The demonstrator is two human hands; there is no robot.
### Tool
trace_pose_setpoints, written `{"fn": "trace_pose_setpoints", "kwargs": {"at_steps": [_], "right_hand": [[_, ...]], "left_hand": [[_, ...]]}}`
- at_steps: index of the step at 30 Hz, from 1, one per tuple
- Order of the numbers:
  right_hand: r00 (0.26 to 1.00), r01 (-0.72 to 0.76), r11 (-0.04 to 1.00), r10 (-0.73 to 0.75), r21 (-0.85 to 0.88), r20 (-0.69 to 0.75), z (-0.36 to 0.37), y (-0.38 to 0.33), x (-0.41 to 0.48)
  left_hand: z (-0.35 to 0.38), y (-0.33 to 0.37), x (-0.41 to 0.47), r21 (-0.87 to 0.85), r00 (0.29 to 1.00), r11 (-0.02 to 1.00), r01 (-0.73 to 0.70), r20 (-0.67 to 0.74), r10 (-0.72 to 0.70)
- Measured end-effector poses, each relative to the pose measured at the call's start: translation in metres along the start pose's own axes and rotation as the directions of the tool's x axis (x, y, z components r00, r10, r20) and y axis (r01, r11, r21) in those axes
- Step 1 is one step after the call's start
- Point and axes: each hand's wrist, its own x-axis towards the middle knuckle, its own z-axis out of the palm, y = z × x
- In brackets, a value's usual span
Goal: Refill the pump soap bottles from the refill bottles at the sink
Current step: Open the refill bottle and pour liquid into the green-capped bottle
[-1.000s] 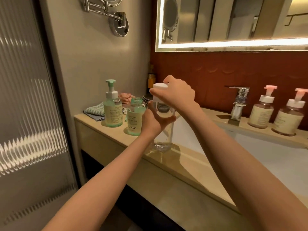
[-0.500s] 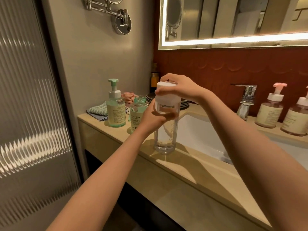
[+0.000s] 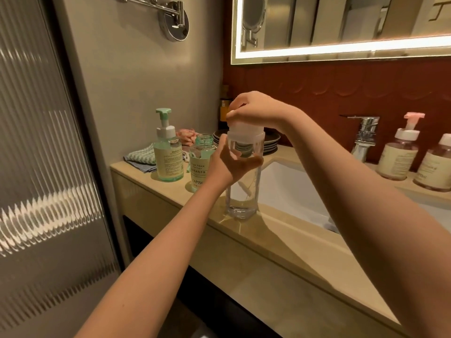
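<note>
- Right hand (image 3: 253, 108) has shifted on the frosted white pump cap (image 3: 245, 132) since half a second ago. It lay draped over the cap then; now its fingers bunch together and pinch the very top, leaving more of the cap bare.
- Left hand (image 3: 229, 164) reaches in from seven o'clock, fingers curled round the upper body of the tall clear plastic pump bottle (image 3: 241, 191).
- That bottle stands upright on the beige stone counter (image 3: 280, 252), at the near left corner of the white basin (image 3: 292, 191), with only a little liquid at its bottom.
- Nearly empty, it should be light, stiff and easy to tip, and its smooth wall is probably slippery with soap. It is best gripped just under the shoulder while the cap is turned.
- Just beside it at nine o'clock stands an uncapped green-tinted bottle (image 3: 200, 162). Beyond that, at ten o'clock, are a green-pump foam bottle (image 3: 168, 154) and a striped cloth (image 3: 141, 157).
- Dark stacked plates (image 3: 271, 142) sit behind at twelve o'clock.
- At two o'clock are a chrome tap (image 3: 366, 135) and two pink-pump bottles (image 3: 397, 152).
- Farther back are a red-brown wall and a lit mirror (image 3: 341, 25), with a ribbed glass door (image 3: 36, 167) at nine o'clock.
</note>
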Motion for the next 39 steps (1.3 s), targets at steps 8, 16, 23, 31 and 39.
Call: {"fn": "trace_pose_setpoints", "kwargs": {"at_steps": [8, 16, 23, 31, 39], "right_hand": [[0.991, -0.112, 0.943, 0.083, -0.313, -0.104, 0.008, -0.004, -0.011], [0.997, 0.003, 0.997, 0.003, -0.08, 0.08, 0.006, 0.003, -0.004], [0.998, 0.06, 0.997, -0.06, -0.051, 0.006, 0.01, -0.001, -0.004], [0.98, -0.095, 0.89, 0.005, -0.446, -0.199, 0.023, -0.026, -0.004], [0.993, 0.018, 0.968, -0.048, -0.25, -0.112, 0.022, -0.026, 0.002]], "left_hand": [[-0.006, -0.008, 0.006, 0.025, 0.999, 1.0, 0.012, 0.046, -0.013], [-0.02, -0.016, 0.015, -0.14, 0.995, 0.986, 0.091, 0.046, -0.086], [-0.025, -0.013, 0.012, -0.236, 0.996, 0.968, 0.08, 0.05, -0.071], [-0.019, -0.016, 0.008, -0.197, 0.999, 0.979, 0.046, -0.003, -0.047], [-0.018, -0.016, 0.004, -0.24, 0.997, 0.97, 0.047, -0.045, -0.059]]}}
